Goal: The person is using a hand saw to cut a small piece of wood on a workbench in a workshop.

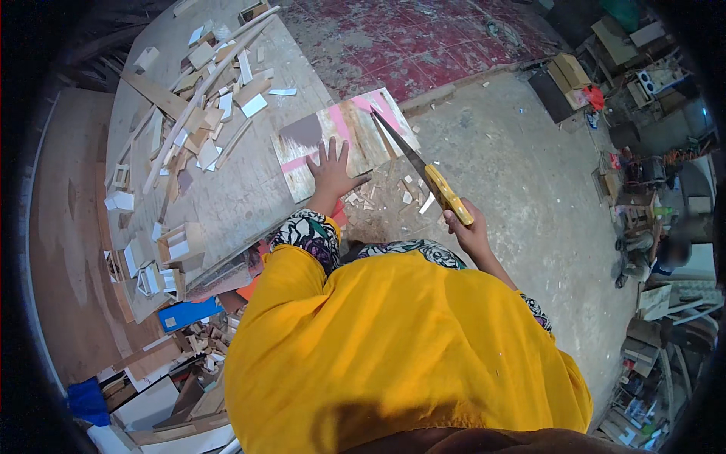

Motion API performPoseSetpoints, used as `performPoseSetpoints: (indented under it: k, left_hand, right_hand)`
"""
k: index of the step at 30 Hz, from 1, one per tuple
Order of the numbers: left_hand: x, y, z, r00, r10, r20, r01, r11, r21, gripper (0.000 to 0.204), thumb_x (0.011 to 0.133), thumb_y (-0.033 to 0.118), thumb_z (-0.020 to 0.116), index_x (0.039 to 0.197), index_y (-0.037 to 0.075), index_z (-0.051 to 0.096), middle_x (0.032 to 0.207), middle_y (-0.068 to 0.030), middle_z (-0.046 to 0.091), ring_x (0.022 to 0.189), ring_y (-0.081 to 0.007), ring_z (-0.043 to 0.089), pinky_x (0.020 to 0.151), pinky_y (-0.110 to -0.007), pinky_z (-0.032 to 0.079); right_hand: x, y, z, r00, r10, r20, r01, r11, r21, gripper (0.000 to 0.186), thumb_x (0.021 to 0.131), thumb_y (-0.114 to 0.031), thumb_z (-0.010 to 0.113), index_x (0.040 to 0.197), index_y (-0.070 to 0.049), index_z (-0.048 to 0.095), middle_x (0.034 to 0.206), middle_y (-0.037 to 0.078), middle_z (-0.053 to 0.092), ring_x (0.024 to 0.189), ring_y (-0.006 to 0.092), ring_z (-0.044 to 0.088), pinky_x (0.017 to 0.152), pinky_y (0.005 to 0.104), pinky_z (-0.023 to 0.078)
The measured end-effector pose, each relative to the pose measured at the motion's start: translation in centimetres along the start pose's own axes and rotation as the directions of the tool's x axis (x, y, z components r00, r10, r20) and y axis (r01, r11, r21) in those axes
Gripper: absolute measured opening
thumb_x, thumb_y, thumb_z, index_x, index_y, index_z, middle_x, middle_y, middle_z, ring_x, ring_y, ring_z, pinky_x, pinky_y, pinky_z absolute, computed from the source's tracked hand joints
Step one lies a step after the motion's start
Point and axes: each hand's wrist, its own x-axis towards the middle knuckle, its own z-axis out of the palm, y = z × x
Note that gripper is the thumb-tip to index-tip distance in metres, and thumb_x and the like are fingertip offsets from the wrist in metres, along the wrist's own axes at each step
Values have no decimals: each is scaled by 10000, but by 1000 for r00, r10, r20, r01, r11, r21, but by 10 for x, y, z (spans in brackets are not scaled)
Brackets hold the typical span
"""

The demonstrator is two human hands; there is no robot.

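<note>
My left hand [329, 170] lies with fingers spread on a painted wooden board [378, 140], streaked pink, brown and white with a purple-grey patch, which overhangs the edge of a worn plywood worktable [295, 68]. My right hand [465, 223] grips the yellow handle of a handsaw [446, 193], whose long blade angles up across the board's right part, its tip near the far edge. Small wood offcuts [408, 197] lie on the floor beneath the board's near edge.
Wood strips, blocks and small box frames [204, 121] cover the table's left side. Scrap wood [174, 371] is piled below it. A red tiled floor [408, 34] lies beyond. At the right, another person [658, 253] sits among stacked materials and tools along the concrete floor [529, 151].
</note>
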Motion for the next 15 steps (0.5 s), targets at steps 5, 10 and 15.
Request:
performPoseSetpoints:
  k: [5,10,15]
  left_hand:
    - [7,-22,-9,993,102,54,-99,993,-56,1095,593,743,643,1473,210,266,1528,-139,200,1411,-389,118,1031,-701,115]
    - [-2,-25,-9,987,156,45,-159,983,87,1098,574,624,734,1479,253,236,1530,-130,192,1416,-382,112,1034,-706,96]
    - [0,-23,-12,987,128,101,-139,985,102,1095,596,554,741,1493,280,177,1559,-108,131,1429,-374,76,1034,-714,75]
  right_hand:
    - [-1,-5,12,1000,5,16,-4,997,-74,191,868,-156,649,969,-6,590,700,25,531,615,108,500,572,264,417]
    - [0,-18,29,998,-11,-54,6,996,-91,195,862,-155,650,965,3,602,744,51,562,681,138,520,637,281,425]
    - [17,-28,55,992,-91,-91,83,992,-93,184,873,-163,641,953,0,608,766,58,568,693,139,511,651,276,420]
